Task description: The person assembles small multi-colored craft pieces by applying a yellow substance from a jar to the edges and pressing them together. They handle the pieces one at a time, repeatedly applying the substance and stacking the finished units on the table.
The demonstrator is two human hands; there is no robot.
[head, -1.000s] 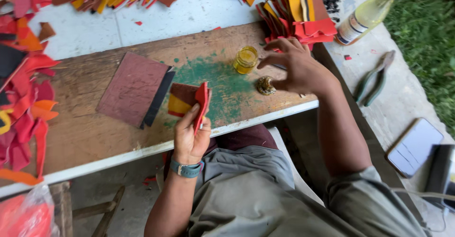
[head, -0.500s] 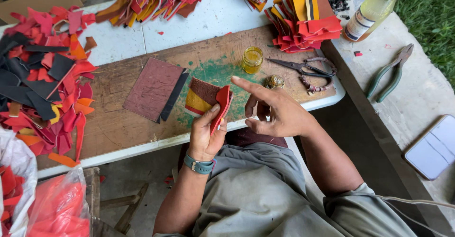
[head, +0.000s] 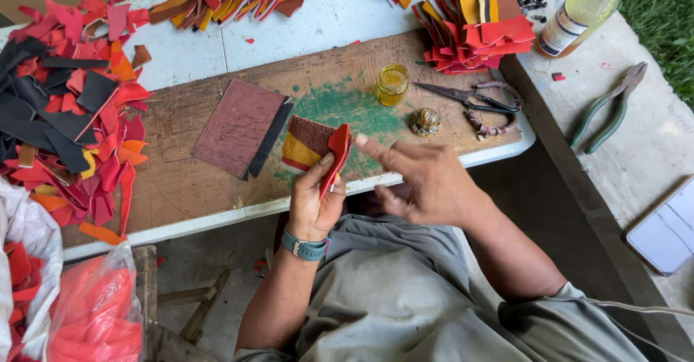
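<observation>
**Leather pieces, red and yellow, held at table edge**

Leather pieces (head: 318, 145): a small stack of cut shapes, one bright red and smooth-faced, one mustard yellow, one dark maroon with a rough suede-like back. They stand tilted over the near edge of the wooden work board (head: 181, 181). The left hand (head: 316, 199) is clamped on them, thumb pressing the red piece from the front, fingers behind. A teal watch strap circles that wrist.

Right hand (head: 426, 181): at 3 o'clock of the stack, fingers spread and loose, holding nothing; its index fingertip lies just beside the red piece's upper edge. Whether it touches cannot be told.

Board surface: worn timber with a green stain.
- Maroon textured sheet (head: 237, 127), rectangular, at 9 o'clock of the stack, lying over a dark strip.
- Small glass jar (head: 392, 84) of amber liquid, at 1 o'clock.
- Domed brass-coloured object (head: 425, 122), at 2 o'clock.
- Black scissors (head: 466, 100), handles wrapped in cord, beyond it.

Heaps of red, orange and black offcuts (head: 65, 116) lie at 9 o'clock. Green-handled pliers (head: 607, 109) rest on the concrete ledge, well apart.
</observation>
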